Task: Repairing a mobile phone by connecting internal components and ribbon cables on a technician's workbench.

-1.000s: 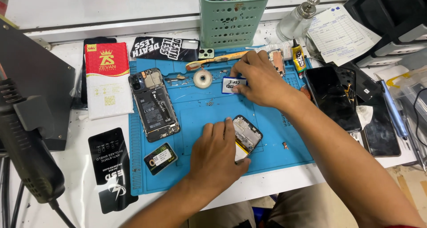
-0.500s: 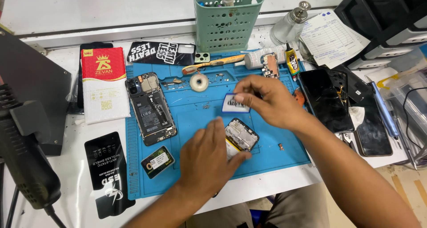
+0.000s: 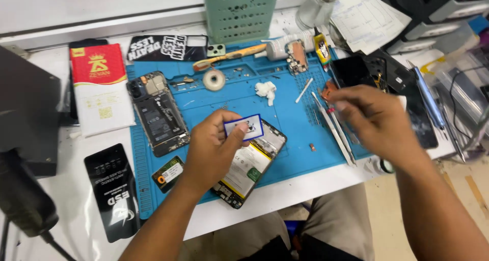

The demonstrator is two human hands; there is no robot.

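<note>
My left hand [image 3: 211, 151] pinches a small white card with a blue border [image 3: 244, 127] between thumb and fingers. It hovers over an opened phone with a yellow-white battery [image 3: 250, 165], which lies tilted at the front of the blue mat [image 3: 290, 123]. My right hand [image 3: 374, 119] is blurred at the mat's right edge. Its curled fingers sit over a pair of metal tweezers [image 3: 333, 126]. Whether it grips them I cannot tell.
A second opened phone [image 3: 158, 113], a tape roll [image 3: 214, 80], a white wad [image 3: 265, 89] and a circuit board [image 3: 296, 55] lie on the mat. A green basket [image 3: 239, 11] stands behind. A red-and-white box [image 3: 99, 88] lies left and dark phone screens [image 3: 356, 70] right.
The blue-bordered card passed from my right hand into my left, which lifted off the phone. My right hand swung right to the tweezers. The view moved closer.
</note>
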